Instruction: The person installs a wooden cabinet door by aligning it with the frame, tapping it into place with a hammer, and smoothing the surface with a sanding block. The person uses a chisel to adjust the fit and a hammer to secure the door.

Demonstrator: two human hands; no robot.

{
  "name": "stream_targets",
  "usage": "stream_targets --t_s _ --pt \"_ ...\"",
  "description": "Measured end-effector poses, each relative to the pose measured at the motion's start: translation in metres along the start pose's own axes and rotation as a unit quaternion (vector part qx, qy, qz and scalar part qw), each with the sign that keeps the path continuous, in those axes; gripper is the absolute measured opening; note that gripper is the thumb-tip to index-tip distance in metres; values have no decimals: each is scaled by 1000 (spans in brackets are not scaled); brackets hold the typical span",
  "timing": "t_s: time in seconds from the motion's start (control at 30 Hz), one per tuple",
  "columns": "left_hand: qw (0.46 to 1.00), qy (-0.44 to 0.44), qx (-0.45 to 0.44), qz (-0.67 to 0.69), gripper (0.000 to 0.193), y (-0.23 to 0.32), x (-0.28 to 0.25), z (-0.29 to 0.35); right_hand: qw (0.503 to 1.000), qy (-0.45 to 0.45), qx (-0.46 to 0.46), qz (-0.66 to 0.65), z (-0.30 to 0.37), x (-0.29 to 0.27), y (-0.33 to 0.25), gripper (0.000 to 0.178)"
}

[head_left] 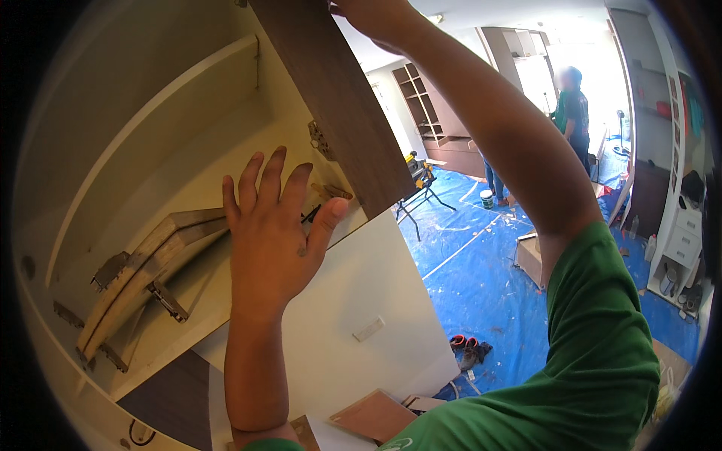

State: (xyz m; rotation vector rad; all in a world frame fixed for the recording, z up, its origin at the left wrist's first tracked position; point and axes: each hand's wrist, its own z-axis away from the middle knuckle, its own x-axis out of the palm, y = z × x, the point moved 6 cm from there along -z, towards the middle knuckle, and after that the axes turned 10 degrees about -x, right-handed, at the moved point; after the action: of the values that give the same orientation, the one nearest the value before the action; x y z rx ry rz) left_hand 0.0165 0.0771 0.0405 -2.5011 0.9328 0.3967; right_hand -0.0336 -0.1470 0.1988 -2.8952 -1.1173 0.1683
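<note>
A dark brown wood-grain cabinet door (pixel 338 98) stands swung out from a cream cabinet (pixel 218 161), with a metal hinge (pixel 322 140) at its inner side. My left hand (pixel 269 225) is raised in front of the cabinet's opening, fingers spread and holding nothing; whether it touches anything cannot be told. High up, my right hand (pixel 376 21) reaches to the door's outer edge. Its fingers are mostly cut off by the top of the view. Behind my left hand, a long angled wooden piece (pixel 154 252) lies inside the cabinet, with metal hinges (pixel 167 301) beside it.
Blue plastic sheeting (pixel 481 263) covers the floor. On it stand a yellow-and-black work stand (pixel 421 184), a bucket (pixel 486 199) and a pair of shoes (pixel 471 349). Loose boards (pixel 372 415) lie below the cabinet. A person (pixel 577 113) stands at the far right by bright windows.
</note>
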Motion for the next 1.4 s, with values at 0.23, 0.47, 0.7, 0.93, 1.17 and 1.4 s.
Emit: stream_targets --t_s 0.23,0.47,0.7,0.93,1.17,1.4 --pt "1000 -4 -11 -16 65 -6 -8 2 997 -42 -39 -43 182 27 -2 52" --pt "997 -62 -45 -6 68 -3 3 -3 970 176 45 -160 182 -21 39 34" --pt "992 -107 -72 19 68 -4 11 -10 913 188 -28 -362 109 15 74 38" --pt "988 -128 -78 24 64 -2 19 -13 939 122 -259 -193 82 32 64 49" --pt "989 -132 -57 -20 66 -2 10 -9 927 -4 -271 -257 161 48 63 54" --pt "988 -140 -52 -30 71 4 15 -15 922 3 -247 -297 113 50 63 55"
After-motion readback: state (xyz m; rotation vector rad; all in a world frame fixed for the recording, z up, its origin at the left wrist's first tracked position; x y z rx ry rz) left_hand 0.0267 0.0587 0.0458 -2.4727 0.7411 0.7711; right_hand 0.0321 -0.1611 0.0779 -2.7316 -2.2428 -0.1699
